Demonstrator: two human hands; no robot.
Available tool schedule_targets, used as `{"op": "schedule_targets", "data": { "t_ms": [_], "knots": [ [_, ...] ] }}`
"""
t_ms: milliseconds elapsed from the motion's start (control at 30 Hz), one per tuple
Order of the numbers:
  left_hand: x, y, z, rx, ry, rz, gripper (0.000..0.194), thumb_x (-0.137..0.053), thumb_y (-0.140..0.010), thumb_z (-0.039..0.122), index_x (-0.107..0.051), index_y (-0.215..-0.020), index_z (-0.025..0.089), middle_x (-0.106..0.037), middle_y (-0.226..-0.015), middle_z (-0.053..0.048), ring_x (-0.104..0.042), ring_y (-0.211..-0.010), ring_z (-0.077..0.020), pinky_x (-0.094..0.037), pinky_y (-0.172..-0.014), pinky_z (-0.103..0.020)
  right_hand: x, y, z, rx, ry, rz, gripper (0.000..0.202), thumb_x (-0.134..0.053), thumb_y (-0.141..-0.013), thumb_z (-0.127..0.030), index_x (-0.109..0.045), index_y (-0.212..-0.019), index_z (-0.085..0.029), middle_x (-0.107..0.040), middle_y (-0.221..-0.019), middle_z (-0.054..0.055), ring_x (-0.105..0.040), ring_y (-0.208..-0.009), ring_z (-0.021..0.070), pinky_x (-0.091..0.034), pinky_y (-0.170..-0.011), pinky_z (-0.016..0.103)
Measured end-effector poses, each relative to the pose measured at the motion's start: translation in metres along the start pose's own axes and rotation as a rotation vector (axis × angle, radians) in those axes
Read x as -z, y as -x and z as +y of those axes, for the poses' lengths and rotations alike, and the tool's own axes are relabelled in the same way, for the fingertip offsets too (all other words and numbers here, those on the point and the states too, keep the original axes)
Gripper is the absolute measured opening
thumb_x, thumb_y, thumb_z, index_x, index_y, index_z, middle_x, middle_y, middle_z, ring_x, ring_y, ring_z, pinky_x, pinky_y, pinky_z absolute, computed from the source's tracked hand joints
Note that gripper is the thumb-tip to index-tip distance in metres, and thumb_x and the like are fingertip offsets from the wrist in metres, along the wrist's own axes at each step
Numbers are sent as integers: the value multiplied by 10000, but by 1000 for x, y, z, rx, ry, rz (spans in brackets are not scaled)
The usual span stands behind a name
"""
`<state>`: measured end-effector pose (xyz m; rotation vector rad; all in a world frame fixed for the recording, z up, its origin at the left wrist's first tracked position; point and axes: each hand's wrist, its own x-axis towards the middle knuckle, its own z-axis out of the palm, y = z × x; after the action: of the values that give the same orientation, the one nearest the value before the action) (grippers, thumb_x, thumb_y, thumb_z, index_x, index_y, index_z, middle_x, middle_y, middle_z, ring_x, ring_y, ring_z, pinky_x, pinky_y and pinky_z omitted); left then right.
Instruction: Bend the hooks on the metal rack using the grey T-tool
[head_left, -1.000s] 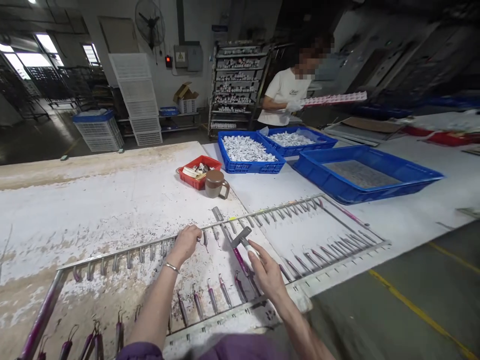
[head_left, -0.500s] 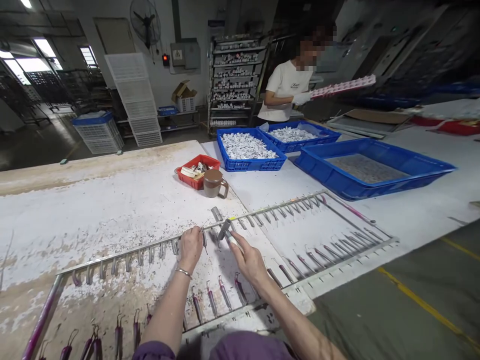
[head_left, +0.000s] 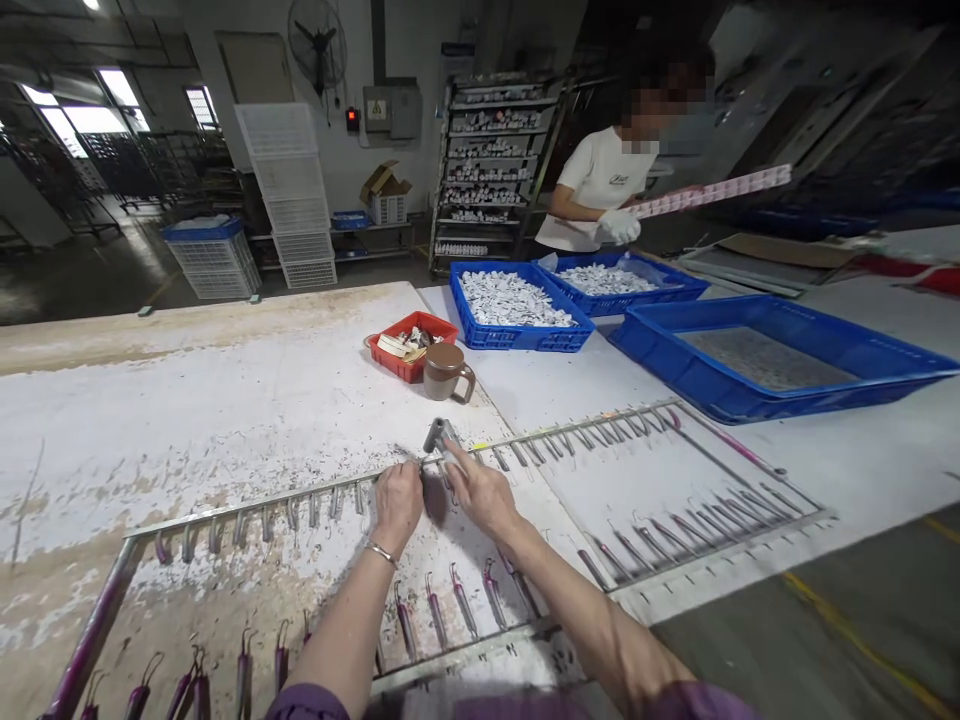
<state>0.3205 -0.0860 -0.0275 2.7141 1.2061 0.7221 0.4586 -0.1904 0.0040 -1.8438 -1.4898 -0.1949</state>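
My right hand (head_left: 484,495) is closed round a hammer (head_left: 434,435), its grey cylindrical head just beyond the far rail of a long metal frame (head_left: 300,494). Fingers hide most of the handle. My left hand (head_left: 400,500), with a bangle at the wrist, is closed against that same rail, left of the hammer; what its fingertips pinch is hidden. Thin dark wire bits lie by those fingertips. Short grey metal pegs (head_left: 314,508) hang along the far rail. Purple-grey pegs with bent wire hooks (head_left: 463,600) line the near rail.
Beyond the frame stand a brown lidded mug (head_left: 445,373) and a red tray (head_left: 405,365) of scraps. Blue trays (head_left: 525,338) hold small white pieces; another blue tray (head_left: 750,400) stands right. Across the table, a gloved person (head_left: 600,190) holds a long pink-and-white strip.
The hammer has moved from above the near side of the rail to beyond it. My left hand has shifted onto the rail, and the peg at its fingertips is now hidden. The view has shifted slightly.
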Motion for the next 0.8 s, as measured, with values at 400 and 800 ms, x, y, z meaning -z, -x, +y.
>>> {"op": "schedule_targets", "data": {
  "t_ms": [400,800],
  "knots": [
    [-15,4,-11,-59,171,191,202,-467,-967,93,-636,-890,173,-681,-795,-58,-647,-793,-198,-494,-741,-302,2,0,2,-23,-41,67,457,-382,-1075,-355,-535,-1470,-185,-783,-1064,96,-743,-745,193,-558,-660,258],
    [-12,3,1,51,-8,45,211,-434,-1007,152,-629,-932,182,-688,-862,-89,-639,-861,-222,-462,-770,-310,1,-2,-1,7,-9,-9,457,-390,-1070,-343,-522,-1488,-211,-772,-1118,101,-756,-875,204,-579,-750,271]
  ]
}}
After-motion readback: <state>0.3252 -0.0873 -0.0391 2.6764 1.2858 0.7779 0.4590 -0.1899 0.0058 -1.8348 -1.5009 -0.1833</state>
